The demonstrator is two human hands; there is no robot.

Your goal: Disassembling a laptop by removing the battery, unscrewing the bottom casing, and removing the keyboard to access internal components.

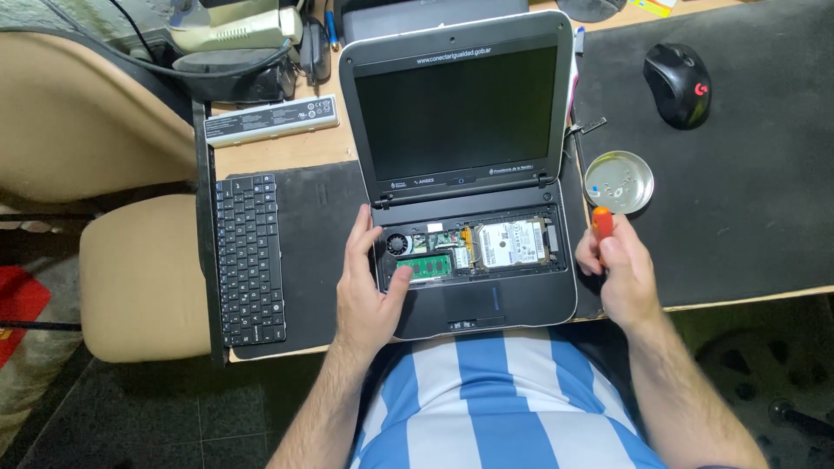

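Observation:
A small grey laptop [486,300] lies open on the desk with its keyboard taken off, so the fan, a green memory board [430,265] and a silver hard drive [512,241] show. My left hand [365,291] rests flat on the laptop's left front corner, thumb touching the memory board. To the right of the laptop, my right hand [618,274] is closed on a screwdriver with an orange handle [602,221], held upright.
The removed black keyboard [249,260] lies on a black mat at the left. A long grey battery pack [271,120] sits behind it. A round metal tin [618,181] with small screws and a black mouse [677,84] are on the right mat. A beige chair stands at far left.

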